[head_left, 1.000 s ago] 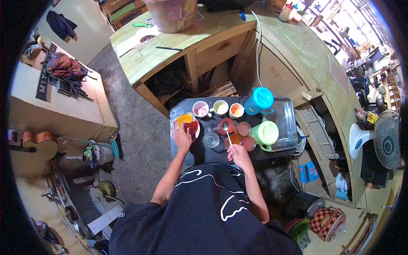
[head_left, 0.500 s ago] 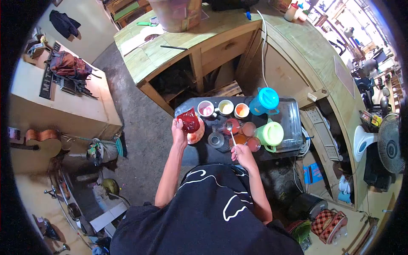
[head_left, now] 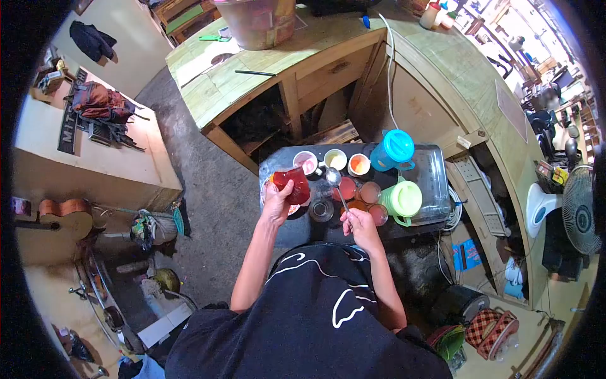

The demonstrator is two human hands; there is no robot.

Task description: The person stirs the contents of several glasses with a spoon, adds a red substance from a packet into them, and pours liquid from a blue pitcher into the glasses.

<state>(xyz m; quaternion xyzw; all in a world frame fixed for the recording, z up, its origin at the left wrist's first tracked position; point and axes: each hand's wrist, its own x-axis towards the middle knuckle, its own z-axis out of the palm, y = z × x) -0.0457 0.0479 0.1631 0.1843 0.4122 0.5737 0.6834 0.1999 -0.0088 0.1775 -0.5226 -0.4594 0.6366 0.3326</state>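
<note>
My left hand is closed around a shiny, see-through red packet, tilted to the right over the left end of a small dark table. A spoon is gripped in my right hand; its bowl points away from me, just right of the packet. A pale, red-marked thing beneath the packet is mostly hidden. Beyond stand a mug with pink inside, a yellowish mug and a cup with orange contents. Near the spoon are a clear glass and several glasses of reddish drink.
A blue lidded pitcher and a green lidded pitcher stand right of the glasses, by a clear plastic tray. A curved wooden counter wraps around the far side. A fan stands at right.
My left hand has turned the red packet and moved it slightly right and down. The spoon's bowl has swung left and away from above the glasses, toward the packet.
</note>
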